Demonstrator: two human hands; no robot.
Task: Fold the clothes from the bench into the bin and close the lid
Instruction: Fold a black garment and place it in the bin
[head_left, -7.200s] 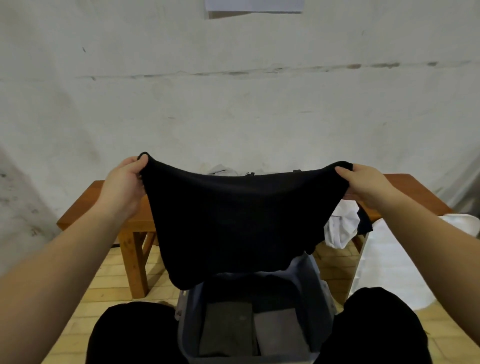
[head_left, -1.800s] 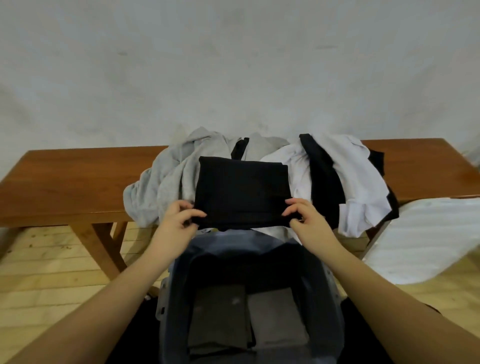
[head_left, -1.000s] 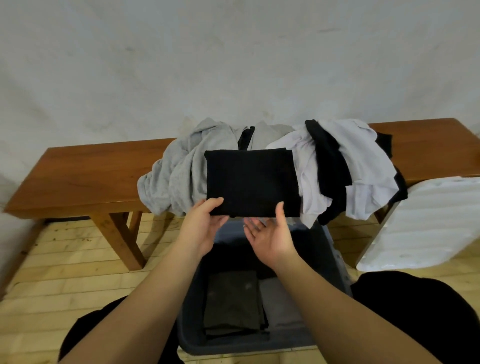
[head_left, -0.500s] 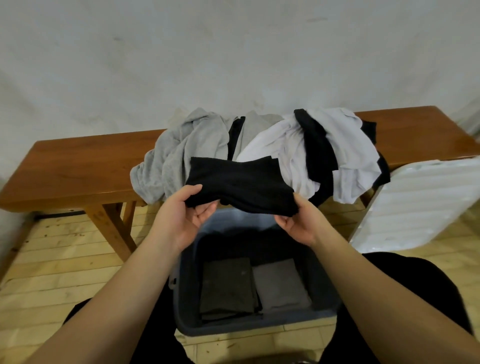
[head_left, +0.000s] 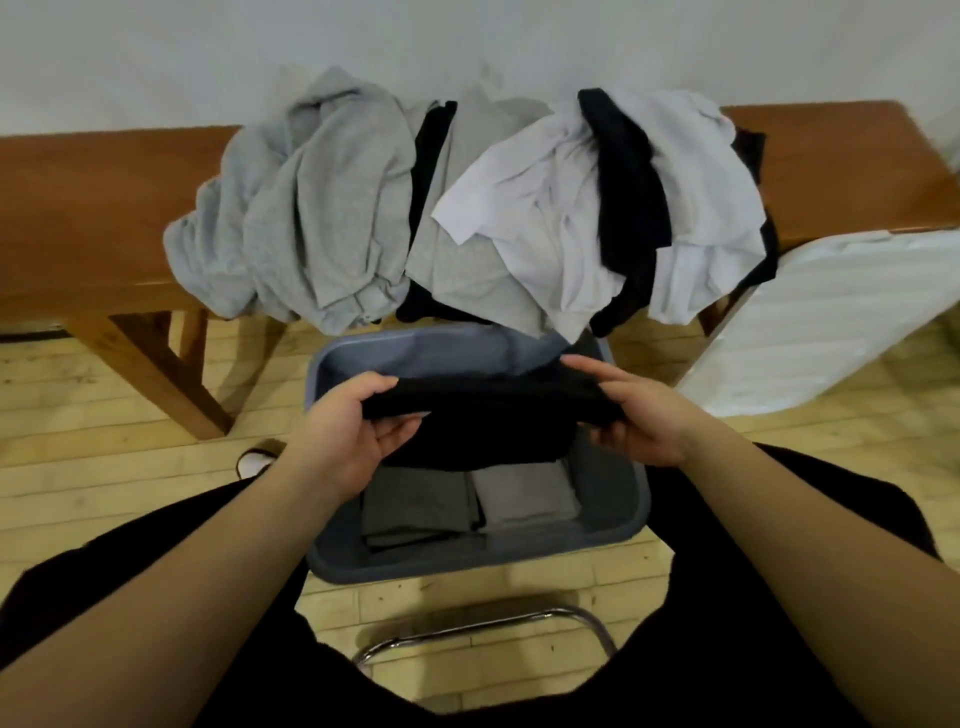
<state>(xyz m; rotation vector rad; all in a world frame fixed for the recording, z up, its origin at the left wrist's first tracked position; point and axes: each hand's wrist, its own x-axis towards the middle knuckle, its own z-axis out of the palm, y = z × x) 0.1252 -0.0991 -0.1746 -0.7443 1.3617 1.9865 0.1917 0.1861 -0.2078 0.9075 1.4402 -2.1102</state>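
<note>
Both hands, left (head_left: 347, 435) and right (head_left: 638, 415), pinching the folded black garment (head_left: 483, 415) lengthwise left-to-right above the open bin (head_left: 618, 525)

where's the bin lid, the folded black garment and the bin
bin lid (head_left: 831, 322), head view, its ribbed white face
folded black garment (head_left: 483, 415), head view, its middle
bin (head_left: 636, 499), head view, its right wall

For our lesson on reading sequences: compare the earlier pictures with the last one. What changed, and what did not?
The folded black garment left the bench and now hangs over the open bin, pinched by the left hand and right hand. The clothes pile, two folded pieces in the bin and the white lid stayed.
</note>
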